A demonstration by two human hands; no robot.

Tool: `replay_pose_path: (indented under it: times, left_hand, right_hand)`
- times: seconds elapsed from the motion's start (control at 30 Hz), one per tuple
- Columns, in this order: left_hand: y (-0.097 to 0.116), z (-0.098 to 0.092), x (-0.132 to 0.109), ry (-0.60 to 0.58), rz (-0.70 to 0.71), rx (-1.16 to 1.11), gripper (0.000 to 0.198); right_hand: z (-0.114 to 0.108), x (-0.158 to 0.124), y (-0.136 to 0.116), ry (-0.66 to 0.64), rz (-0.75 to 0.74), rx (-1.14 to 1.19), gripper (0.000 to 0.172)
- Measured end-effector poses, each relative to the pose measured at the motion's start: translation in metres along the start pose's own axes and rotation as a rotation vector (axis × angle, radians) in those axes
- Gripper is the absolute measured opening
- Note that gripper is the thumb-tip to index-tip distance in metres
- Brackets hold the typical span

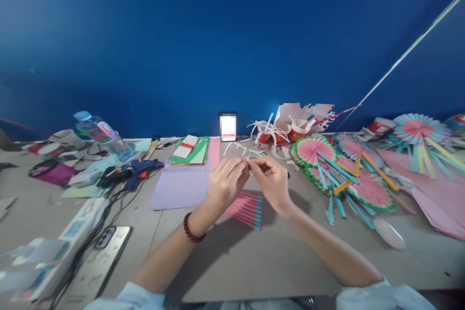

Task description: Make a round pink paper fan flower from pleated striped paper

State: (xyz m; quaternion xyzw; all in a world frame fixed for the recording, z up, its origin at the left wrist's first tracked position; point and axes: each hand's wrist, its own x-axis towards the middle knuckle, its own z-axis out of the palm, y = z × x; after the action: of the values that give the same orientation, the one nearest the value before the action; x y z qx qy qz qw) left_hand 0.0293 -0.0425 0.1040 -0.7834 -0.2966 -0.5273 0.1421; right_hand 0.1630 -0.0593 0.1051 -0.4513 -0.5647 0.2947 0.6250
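Observation:
Above the middle of the table, my left hand (229, 180) and my right hand (271, 179) meet at their fingertips. Both are closed in a pinch around a small whitish piece (249, 159), too small to identify. Below them lies a pleated pink paper piece (247, 209) with a blue edge, its upper left part covered by my left hand. A lilac paper sheet (178, 189) lies left of my left hand. Short white strips (238, 147) are scattered just beyond my fingers.
At the right lie paper fans (314, 151) with ribbon tails and a white computer mouse (389, 234). A lit phone (228, 127) leans against the blue wall. Leftward are a glue gun (140, 169), water bottle (101, 133), power strip (69, 247) with cables, and another phone (98, 266).

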Motion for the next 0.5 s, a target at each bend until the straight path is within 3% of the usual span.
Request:
replay_pose_path:
  times: [0.17, 0.5]
  left_hand:
    - [0.0028, -0.0004, 0.0025, 0.009, -0.058, -0.030, 0.021]
    - [0.0028, -0.0034, -0.0061, -0.112, 0.081, 0.189, 0.008]
  right_hand:
    - [-0.0008, -0.0008, -0.0008, 0.003, -0.063, -0.045, 0.012]
    - [0.0014, -0.0027, -0.0002, -0.015, -0.132, -0.125, 0.016]
